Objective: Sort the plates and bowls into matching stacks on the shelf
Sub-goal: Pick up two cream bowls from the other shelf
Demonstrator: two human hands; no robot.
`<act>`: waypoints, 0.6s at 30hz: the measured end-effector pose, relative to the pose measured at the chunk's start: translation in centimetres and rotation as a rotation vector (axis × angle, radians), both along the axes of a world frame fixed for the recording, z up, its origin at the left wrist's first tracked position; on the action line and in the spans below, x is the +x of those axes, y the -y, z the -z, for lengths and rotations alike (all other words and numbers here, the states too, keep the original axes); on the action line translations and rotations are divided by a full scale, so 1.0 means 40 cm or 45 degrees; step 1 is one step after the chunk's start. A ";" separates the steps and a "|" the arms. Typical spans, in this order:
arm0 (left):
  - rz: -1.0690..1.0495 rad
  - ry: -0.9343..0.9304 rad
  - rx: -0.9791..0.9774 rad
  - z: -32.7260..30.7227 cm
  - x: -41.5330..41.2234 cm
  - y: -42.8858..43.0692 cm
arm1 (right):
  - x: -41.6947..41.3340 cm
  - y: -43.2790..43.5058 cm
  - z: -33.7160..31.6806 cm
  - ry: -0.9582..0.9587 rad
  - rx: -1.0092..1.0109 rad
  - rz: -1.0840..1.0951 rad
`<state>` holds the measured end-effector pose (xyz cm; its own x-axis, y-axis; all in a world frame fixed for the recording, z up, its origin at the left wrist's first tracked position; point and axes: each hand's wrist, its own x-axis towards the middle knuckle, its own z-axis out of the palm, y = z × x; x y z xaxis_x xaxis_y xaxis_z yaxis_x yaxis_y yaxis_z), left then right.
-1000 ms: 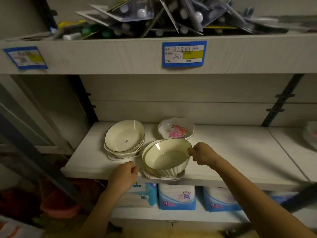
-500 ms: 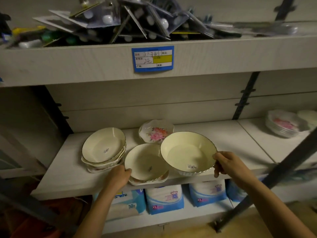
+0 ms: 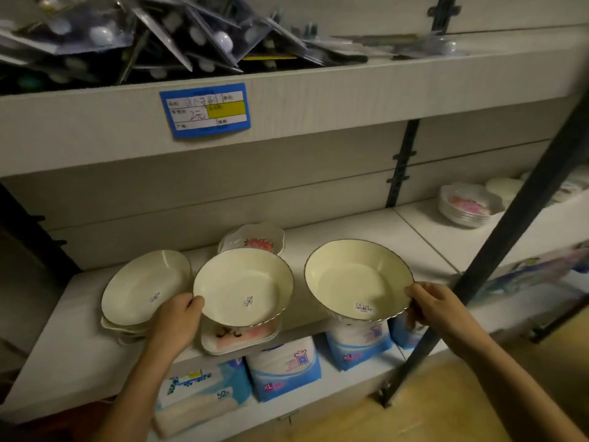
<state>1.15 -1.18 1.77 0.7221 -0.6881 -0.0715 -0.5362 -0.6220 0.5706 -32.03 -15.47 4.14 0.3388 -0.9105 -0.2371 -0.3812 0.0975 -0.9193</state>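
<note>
My right hand (image 3: 438,309) grips the near right rim of a deep cream bowl (image 3: 357,279), held above the shelf's front edge. My left hand (image 3: 177,320) holds the left rim of a shallow cream dish (image 3: 243,287), lifted off a flat plate with a pink and black pattern (image 3: 237,338). To the left sits a stack of matching cream dishes (image 3: 143,290). A flower-printed scalloped dish (image 3: 255,239) stands behind. On the white shelf (image 3: 398,237), far right, is a stack of flowered scalloped dishes (image 3: 465,208) beside pale plates (image 3: 503,188).
A dark slanted metal bar (image 3: 497,250) crosses the right side in front of the shelf. The shelf above holds a heap of blister packs (image 3: 159,36) and carries a blue price label (image 3: 207,110). Below the shelf are blue and white packages (image 3: 283,368).
My right hand has lifted the deep bowl off the pile and carried it right. My left hand has taken hold of the shallow dish beneath and raised it. The view has swung right.
</note>
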 end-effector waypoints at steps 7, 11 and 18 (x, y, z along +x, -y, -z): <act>0.158 -0.053 -0.167 -0.054 -0.120 0.070 | -0.131 -0.012 -0.007 0.017 0.007 0.169; 0.245 -0.034 -0.149 -0.057 -0.202 0.121 | -0.223 -0.002 -0.006 0.015 0.027 0.233; 0.410 -0.078 -0.175 -0.083 -0.424 0.224 | -0.444 0.013 -0.026 0.066 0.048 0.357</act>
